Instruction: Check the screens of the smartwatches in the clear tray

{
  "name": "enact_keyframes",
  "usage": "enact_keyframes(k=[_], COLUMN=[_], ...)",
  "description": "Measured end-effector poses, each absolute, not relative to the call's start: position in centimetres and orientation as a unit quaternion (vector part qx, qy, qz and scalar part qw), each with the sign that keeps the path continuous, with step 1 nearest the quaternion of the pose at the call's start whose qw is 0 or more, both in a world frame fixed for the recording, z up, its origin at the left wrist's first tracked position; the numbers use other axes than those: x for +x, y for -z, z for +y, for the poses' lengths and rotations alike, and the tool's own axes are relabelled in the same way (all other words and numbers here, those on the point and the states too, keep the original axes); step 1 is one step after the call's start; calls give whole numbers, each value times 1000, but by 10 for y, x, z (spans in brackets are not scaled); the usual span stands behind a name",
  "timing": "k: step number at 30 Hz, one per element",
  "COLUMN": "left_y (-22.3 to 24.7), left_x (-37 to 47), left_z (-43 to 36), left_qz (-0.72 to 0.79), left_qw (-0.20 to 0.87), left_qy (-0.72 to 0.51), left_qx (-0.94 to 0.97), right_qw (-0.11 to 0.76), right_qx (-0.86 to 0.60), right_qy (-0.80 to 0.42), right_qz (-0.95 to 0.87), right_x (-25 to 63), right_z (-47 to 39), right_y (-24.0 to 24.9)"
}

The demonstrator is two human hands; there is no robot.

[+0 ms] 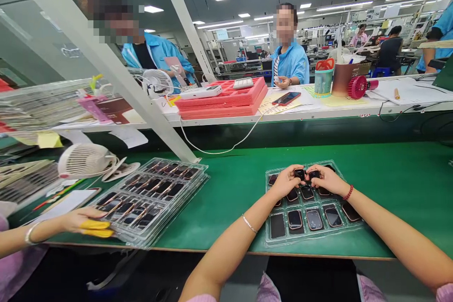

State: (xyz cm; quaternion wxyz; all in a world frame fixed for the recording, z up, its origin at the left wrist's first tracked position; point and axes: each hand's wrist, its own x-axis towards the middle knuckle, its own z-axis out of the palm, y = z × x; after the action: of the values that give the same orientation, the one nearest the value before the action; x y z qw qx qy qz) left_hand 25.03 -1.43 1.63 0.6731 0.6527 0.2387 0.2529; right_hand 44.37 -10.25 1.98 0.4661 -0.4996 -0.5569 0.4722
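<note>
Both my hands are together over the far half of a clear plastic tray [318, 236] on the green bench. My left hand [286, 181] pinches a small dark square smartwatch body [299, 173] between its fingers. Close beside it, my right hand [330, 180] grips a second smartwatch body [314, 174] of the same look. Below them in the tray, more dark-faced watch bodies with thin gold-coloured edges, such as one watch body [314, 220], lie in separate compartments. The near left compartment [277, 225] has no watch body in it. My hands partly hide the far row.
Left of me, a stack of clear trays [155, 235] holds watch bodies; a co-worker's hand [88, 222] with yellow finger covers touches it. A white fan [85, 160] lies behind. On the shelf are red foam trays [222, 106], a phone [287, 99] and a pink fan [357, 87].
</note>
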Motion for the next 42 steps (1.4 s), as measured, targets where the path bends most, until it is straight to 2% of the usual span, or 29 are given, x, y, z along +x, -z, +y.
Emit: enact_keyframes(k=[22, 42], left_y=[-15, -13], left_x=[249, 252], left_z=[-14, -16], left_qz=[244, 233], left_qw=[677, 689], left_qy=[-252, -262], left_qx=[647, 634], right_qw=[486, 463], right_qx=[-489, -492], right_qy=[-465, -469], right_qz=[-555, -569], right_x=[442, 445], right_z=[-99, -102], right_y=[-13, -13])
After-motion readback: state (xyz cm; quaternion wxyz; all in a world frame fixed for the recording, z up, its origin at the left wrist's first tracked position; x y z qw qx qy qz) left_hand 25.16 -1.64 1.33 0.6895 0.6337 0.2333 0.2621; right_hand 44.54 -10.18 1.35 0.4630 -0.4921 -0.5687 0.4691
